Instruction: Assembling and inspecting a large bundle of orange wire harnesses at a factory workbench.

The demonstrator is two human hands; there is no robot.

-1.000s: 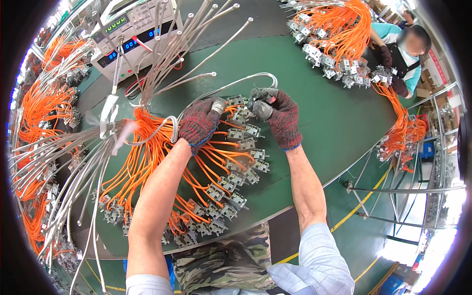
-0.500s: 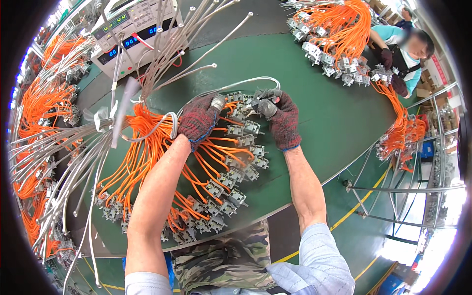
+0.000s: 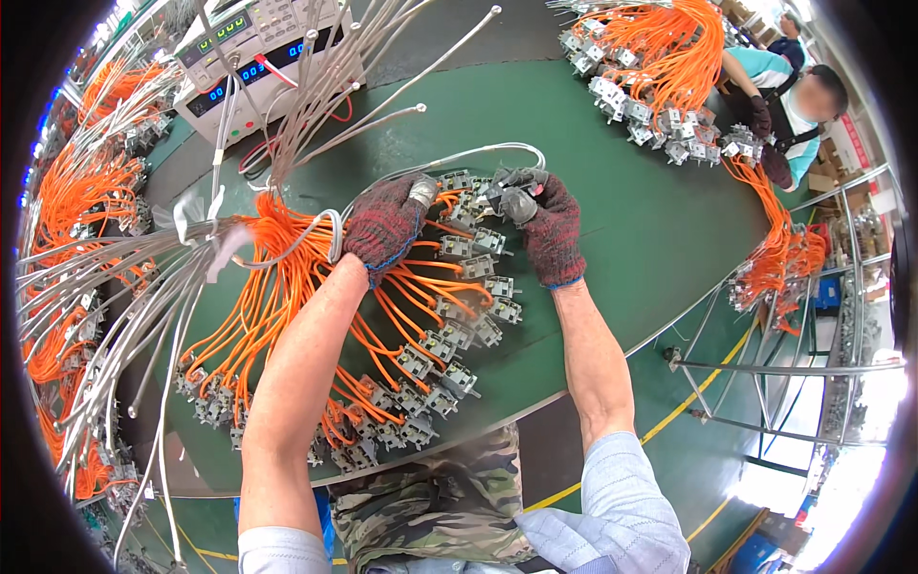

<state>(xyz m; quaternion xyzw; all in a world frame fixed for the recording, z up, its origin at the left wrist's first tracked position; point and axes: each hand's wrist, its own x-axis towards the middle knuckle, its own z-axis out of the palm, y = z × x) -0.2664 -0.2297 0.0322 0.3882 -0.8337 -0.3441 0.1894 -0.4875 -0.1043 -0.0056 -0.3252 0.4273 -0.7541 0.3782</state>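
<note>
On the green table lies a fanned bundle of orange cables [image 3: 287, 253], each ending in a small grey metal-and-plastic connector part [image 3: 457, 381]. My left hand [image 3: 387, 225], in a dark red knitted glove with a silver-wrapped thumb tip, closes around an orange cable beside the upper connector parts. My right hand [image 3: 552, 234], gloved alike, pinches a small dark plug [image 3: 499, 191] against the end of the row. A thin pale lead [image 3: 478, 151] arches from this plug back behind my left hand. The fingers partly hide where plug and connector part meet.
A bench power supply [image 3: 258, 81] with lit displays stands at the back left. Grey cable ends [image 3: 124, 253] spread leftward, and others rise before it. More orange bundles [image 3: 669, 57] lie at the far right, where a co-worker [image 3: 798, 115] handles parts. Metal racks [image 3: 794, 368] stand to the right.
Both hands stay nearly in place, still holding. A loose translucent strip by the grey cables has swung down, and the cable bundle has shifted slightly left.
</note>
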